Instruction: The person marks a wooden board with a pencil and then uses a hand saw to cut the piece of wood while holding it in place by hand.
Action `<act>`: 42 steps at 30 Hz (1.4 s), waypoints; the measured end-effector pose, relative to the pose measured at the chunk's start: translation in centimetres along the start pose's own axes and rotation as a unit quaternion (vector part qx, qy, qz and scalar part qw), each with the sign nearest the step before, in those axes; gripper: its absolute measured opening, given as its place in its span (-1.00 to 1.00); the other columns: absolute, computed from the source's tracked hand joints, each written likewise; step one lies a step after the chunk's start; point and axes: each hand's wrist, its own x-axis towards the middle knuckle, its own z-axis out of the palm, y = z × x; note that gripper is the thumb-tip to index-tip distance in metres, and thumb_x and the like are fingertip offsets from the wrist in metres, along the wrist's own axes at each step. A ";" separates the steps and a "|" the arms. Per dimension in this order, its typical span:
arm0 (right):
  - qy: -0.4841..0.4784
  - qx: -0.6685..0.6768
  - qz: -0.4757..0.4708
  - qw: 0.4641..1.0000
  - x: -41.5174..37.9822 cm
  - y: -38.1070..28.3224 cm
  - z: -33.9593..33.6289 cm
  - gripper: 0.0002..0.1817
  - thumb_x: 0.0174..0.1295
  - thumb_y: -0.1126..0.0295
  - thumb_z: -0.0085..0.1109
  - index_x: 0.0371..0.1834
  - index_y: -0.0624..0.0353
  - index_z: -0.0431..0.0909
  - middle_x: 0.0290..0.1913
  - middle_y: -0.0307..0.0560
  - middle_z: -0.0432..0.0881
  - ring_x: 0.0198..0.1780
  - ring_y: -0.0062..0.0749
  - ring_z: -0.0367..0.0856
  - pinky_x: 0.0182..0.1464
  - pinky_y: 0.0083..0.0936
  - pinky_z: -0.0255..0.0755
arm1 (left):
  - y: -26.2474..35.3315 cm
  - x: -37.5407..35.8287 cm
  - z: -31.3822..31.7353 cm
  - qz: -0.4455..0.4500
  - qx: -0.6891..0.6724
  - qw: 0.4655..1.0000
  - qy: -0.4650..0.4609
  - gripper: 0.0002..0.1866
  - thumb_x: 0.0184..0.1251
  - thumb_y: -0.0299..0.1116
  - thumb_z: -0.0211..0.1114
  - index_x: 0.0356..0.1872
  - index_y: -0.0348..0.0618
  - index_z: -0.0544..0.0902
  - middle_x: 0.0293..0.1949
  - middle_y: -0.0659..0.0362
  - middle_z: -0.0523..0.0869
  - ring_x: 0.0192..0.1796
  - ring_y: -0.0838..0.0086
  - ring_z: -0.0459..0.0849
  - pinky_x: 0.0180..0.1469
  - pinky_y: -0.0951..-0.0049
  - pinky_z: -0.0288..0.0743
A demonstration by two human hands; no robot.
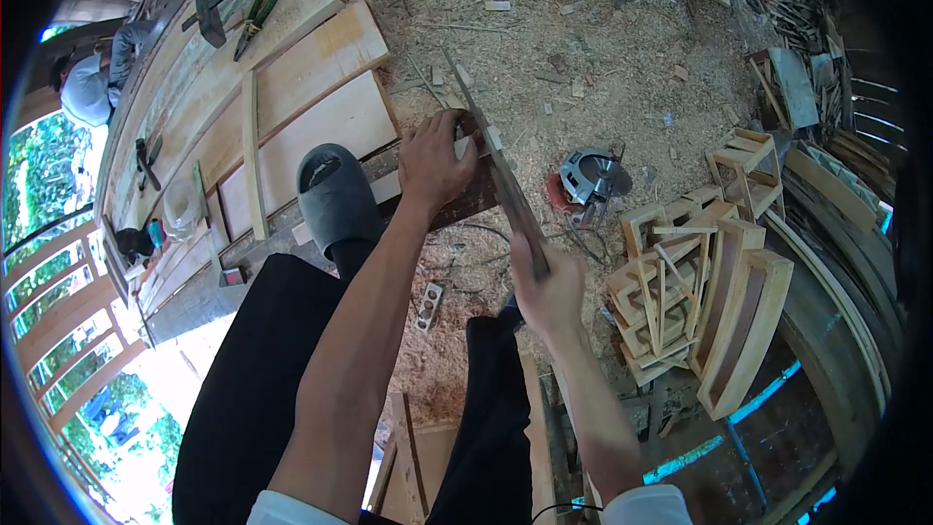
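Observation:
My right hand [549,287] is closed around the handle end of a long, narrow handsaw [513,196], seen almost edge-on. Its thin blade runs away from me, past the fingers of my left hand. My left hand [434,160] is closed over the end of a wooden piece [494,136] right beside the blade; most of that piece is hidden under the fingers. Below the left hand lies a dark brown board [471,206]. My foot in a grey slipper [340,196] rests on the planks left of my hands.
Light wooden panels [326,117], a hammer [209,19] and pliers [258,19] lie on the left. A circular saw [591,177] sits on the sawdust-covered floor to the right, near wooden frames [743,331]. A power strip [429,306] lies between my legs. Another person [87,87] is at far left.

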 end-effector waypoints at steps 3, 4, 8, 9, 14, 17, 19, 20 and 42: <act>-0.017 -0.004 0.007 1.000 0.4 -0.3 0.2 -0.69 0.28 0.23 0.21 -0.46 0.28 0.65 -0.71 0.06 0.50 -0.71 -0.32 0.55 -0.58 -0.45 0.34 | -0.3 0.1 0.0 0.008 -0.021 1.000 0.007 -0.55 0.22 -0.08 0.17 -0.02 -0.23 0.54 -0.07 -0.04 0.65 0.04 0.10 0.59 0.13 0.13 0.35; -0.013 0.015 0.011 1.000 -0.2 -0.4 0.1 -0.67 0.28 0.22 0.21 -0.47 0.28 0.65 -0.73 0.05 0.48 -0.72 -0.37 0.52 -0.58 -0.45 0.34 | -0.2 0.1 0.0 0.009 -0.014 1.000 0.004 -0.55 0.22 -0.08 0.17 -0.01 -0.23 0.54 -0.07 -0.03 0.65 0.05 0.10 0.59 0.12 0.13 0.35; 0.001 -0.006 0.016 1.000 -5.3 0.5 -1.9 -0.61 0.30 0.18 0.19 -0.52 0.30 0.63 -0.76 0.04 0.44 -0.72 -0.45 0.51 -0.58 -0.44 0.31 | -0.2 -0.1 0.0 0.008 0.001 1.000 0.019 -0.54 0.22 -0.08 0.18 0.00 -0.24 0.55 -0.07 -0.03 0.65 0.06 0.11 0.59 0.12 0.13 0.36; 0.001 0.015 0.037 0.999 -5.4 0.3 -2.0 -0.60 0.30 0.16 0.19 -0.52 0.30 0.63 -0.76 0.05 0.44 -0.71 -0.47 0.51 -0.58 -0.43 0.30 | -0.2 -0.2 -0.1 0.004 0.000 1.000 0.020 -0.54 0.22 -0.08 0.18 0.00 -0.24 0.55 -0.07 -0.03 0.65 0.06 0.11 0.59 0.12 0.13 0.36; 0.004 -0.013 0.027 1.000 2.7 -2.6 0.9 -0.58 0.30 0.16 0.19 -0.54 0.33 0.61 -0.76 0.08 0.42 -0.72 -0.26 0.51 -0.58 -0.38 0.28 | -0.1 -0.2 0.0 0.013 -0.008 1.000 0.025 -0.52 0.24 -0.05 0.17 0.02 -0.22 0.55 -0.05 -0.02 0.64 0.07 0.11 0.58 0.13 0.14 0.34; -0.021 -0.010 0.066 0.998 0.0 -2.5 -0.4 -0.60 0.29 0.18 0.19 -0.52 0.33 0.61 -0.76 0.09 0.41 -0.71 -0.14 0.51 -0.58 -0.37 0.29 | 0.1 0.0 -0.2 0.003 -0.009 1.000 -0.005 -0.52 0.25 -0.05 0.16 0.04 -0.21 0.54 -0.03 -0.01 0.63 0.09 0.13 0.57 0.14 0.15 0.33; 0.005 0.030 0.049 0.998 -5.0 -0.7 -1.9 -0.65 0.30 0.21 0.19 -0.44 0.33 0.64 -0.77 0.00 0.41 -0.71 -0.44 0.50 -0.59 -0.42 0.27 | 0.4 -0.3 -0.4 -0.002 -0.007 1.000 -0.017 -0.52 0.25 -0.08 0.16 0.09 -0.19 0.51 0.00 -0.03 0.62 0.11 0.09 0.55 0.17 0.11 0.31; 0.007 0.039 0.044 0.998 -6.2 -0.6 -2.5 -0.66 0.30 0.21 0.20 -0.41 0.33 0.65 -0.78 -0.04 0.41 -0.70 -0.56 0.49 -0.60 -0.44 0.27 | 0.4 -0.1 -0.6 -0.008 0.001 1.000 -0.026 -0.51 0.25 -0.11 0.15 0.14 -0.16 0.47 0.02 -0.04 0.61 0.13 0.05 0.54 0.19 0.07 0.30; 0.022 0.055 0.004 0.998 -2.1 -0.3 0.2 -0.51 0.36 0.15 0.15 -0.61 0.35 0.52 -0.78 -0.24 0.36 -0.69 -0.68 0.29 -0.63 -0.46 0.13 | 0.2 -0.1 -0.5 0.006 0.012 1.000 -0.024 -0.49 0.30 -0.05 0.11 0.11 -0.25 0.50 0.02 -0.03 0.61 0.12 0.12 0.54 0.22 0.11 0.28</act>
